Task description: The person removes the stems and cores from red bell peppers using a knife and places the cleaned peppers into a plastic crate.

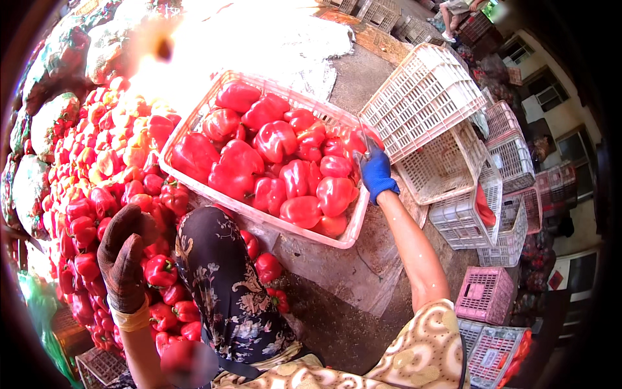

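Observation:
A pale pink plastic crate (pixel 285 228), filled with large red bell peppers (pixel 275 141), lies in front of me, tilted slightly to the right. At its right end is my right hand (pixel 377 171) in a blue glove with dark fingertips. Its thumb and fingers close about a red bell pepper (pixel 354 141) beside the rim. My left hand (pixel 123 262), in a brown work glove, hovers over the loose pepper pile (pixel 81 230) at the left. Its fingers curve with the thumb apart, and nothing shows between them.
My knee (pixel 217 259) in dark floral cloth stands between pile and crate. White crates (pixel 424 97) lean stacked at the right, with a pink crate (pixel 484 295) lower down. Full sacks (pixel 55 126) line the far left. Beyond the crate, a white sheet (pixel 285 45) glares in sunlight. A person (pixel 457 13) sits far off.

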The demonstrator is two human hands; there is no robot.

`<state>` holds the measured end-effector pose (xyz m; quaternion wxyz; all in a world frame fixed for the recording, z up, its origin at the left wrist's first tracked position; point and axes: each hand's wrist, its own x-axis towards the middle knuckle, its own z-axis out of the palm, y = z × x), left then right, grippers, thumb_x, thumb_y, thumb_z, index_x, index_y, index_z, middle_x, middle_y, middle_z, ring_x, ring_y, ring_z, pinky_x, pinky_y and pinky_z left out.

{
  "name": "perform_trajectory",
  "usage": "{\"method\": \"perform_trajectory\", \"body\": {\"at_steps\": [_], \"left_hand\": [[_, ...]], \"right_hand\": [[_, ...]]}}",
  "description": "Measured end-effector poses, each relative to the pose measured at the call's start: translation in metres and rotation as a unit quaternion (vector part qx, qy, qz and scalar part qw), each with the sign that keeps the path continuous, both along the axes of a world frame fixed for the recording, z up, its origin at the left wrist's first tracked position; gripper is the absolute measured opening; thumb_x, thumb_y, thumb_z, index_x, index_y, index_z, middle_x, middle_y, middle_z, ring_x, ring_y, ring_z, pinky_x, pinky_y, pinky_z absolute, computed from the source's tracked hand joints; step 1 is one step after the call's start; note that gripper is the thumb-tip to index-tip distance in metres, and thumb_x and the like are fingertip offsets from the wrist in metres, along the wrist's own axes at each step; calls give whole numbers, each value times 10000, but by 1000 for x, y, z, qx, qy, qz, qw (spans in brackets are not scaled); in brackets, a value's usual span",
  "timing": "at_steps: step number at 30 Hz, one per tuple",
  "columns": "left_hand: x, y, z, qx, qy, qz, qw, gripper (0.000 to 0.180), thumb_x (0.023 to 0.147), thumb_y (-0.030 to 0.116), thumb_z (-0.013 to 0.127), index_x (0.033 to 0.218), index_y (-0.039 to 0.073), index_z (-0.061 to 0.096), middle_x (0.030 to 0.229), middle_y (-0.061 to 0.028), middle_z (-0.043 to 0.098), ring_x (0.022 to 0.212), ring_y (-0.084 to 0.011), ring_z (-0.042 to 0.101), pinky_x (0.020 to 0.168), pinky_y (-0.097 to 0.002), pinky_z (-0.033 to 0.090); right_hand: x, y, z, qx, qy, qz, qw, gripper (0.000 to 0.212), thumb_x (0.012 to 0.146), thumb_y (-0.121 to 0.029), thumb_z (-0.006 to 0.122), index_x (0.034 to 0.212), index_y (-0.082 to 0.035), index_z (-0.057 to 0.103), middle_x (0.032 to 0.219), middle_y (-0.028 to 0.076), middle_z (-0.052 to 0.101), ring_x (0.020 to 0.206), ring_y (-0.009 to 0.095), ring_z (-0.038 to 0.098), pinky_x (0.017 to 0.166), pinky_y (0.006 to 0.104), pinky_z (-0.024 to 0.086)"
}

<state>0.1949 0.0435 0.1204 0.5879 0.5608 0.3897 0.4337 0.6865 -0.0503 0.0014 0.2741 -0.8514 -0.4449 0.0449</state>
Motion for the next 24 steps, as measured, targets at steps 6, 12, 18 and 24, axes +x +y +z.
{"method": "perform_trajectory", "body": {"at_steps": [6, 12, 18, 24], "left_hand": [[-22, 9, -21, -48, -10, 34, 998, 534, 845, 268, 701, 1274, -17, 559, 1052, -79, 660, 928, -172, 620, 869, -322, 494], [-20, 11, -26, -65, 5, 38, 997, 528, 841, 277, 688, 1262, -17, 562, 1023, -80, 651, 919, -172, 612, 883, -328, 493], [-41, 16, -35, -80, 55, 51, 994, 559, 832, 304, 706, 1268, -12, 559, 1037, -71, 653, 936, -176, 617, 879, -325, 498], [-106, 21, -58, -83, 78, 110, 987, 398, 900, 150, 634, 1254, -18, 565, 1045, -87, 675, 947, -164, 639, 870, -306, 514]], "right_hand": [[32, 18, -4, -21, -165, -45, 985, 499, 863, -255, 657, 1322, -106, 530, 1280, 152, 585, 1171, 322, 558, 978, 403, 442], [10, 28, -53, -6, -143, -74, 987, 519, 889, -254, 604, 1349, -41, 492, 1306, 209, 550, 1236, 356, 503, 1045, 408, 399], [20, 44, -71, 27, -167, -44, 985, 444, 901, -234, 583, 1288, -21, 541, 1280, 221, 565, 1200, 377, 522, 1046, 420, 395], [63, 31, -116, 48, -130, 21, 990, 421, 923, -217, 586, 1293, -23, 534, 1179, 241, 610, 1052, 391, 607, 892, 443, 487]]}}
